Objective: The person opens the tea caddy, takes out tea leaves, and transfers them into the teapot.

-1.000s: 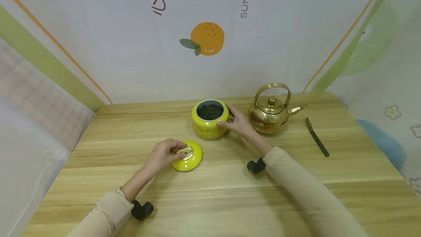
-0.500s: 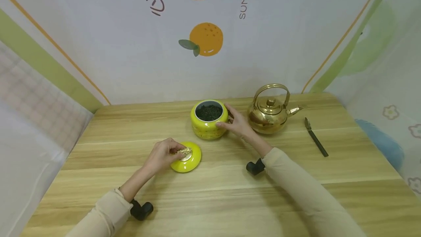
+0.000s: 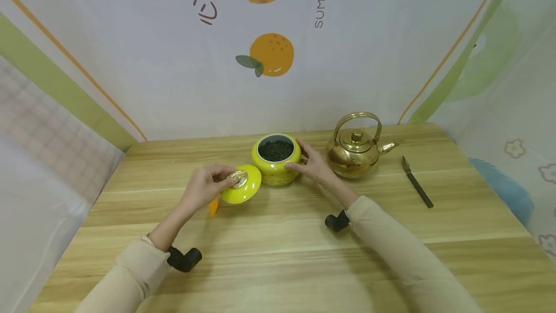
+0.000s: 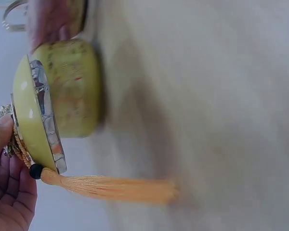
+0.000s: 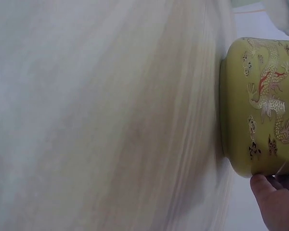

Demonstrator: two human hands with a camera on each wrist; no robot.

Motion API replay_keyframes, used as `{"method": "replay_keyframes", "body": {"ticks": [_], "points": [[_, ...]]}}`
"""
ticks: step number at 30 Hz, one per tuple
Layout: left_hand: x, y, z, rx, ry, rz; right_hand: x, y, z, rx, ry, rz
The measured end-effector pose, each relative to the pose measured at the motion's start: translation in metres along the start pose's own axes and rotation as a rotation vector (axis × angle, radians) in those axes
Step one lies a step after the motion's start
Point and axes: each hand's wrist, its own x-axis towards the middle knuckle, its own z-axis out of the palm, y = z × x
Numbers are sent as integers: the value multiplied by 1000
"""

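Note:
My left hand [image 3: 202,186] pinches the gold ornate knob [image 3: 237,178] of a yellow lid [image 3: 245,190], which it holds tilted above the table. An orange tassel [image 4: 113,186] with a black bead hangs from that knob, and a silvery band runs round the lid's underside. Just right of the lid stands an open yellow tea jar [image 3: 273,174], filled with dark tea leaves [image 3: 276,150]. My right hand [image 3: 316,165] grips the jar's right side, thumb at the front and fingers behind. A dragon design [image 5: 270,91] decorates the jar wall in the right wrist view.
A shiny brass kettle [image 3: 353,154] stands close to the right of my right hand, its spout pointing right. Beyond it lies a slim dark-handled tool [image 3: 418,185] with a narrow tip. The wooden table [image 3: 278,264] ends at a printed cloth backdrop [image 3: 173,86].
My left hand has lifted the lid off the table, up and towards the jar, tilting it; the orange tassel now shows. The right hand keeps its grip on the jar.

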Motion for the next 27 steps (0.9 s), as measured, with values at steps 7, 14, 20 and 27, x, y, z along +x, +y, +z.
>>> {"method": "replay_keyframes", "body": {"ticks": [7, 14, 20, 27], "points": [[35, 17, -9, -50, 0, 5, -2, -1, -1, 4, 3, 4], [67, 32, -4, -4, -4, 22, -2, -1, 1, 11, 4, -12], [87, 38, 8, 18, -25, 20, -1, -1, 3, 19, -1, -15], [104, 46, 19, 18, -62, 33, -2, -2, 1, 20, 3, 3]]}}
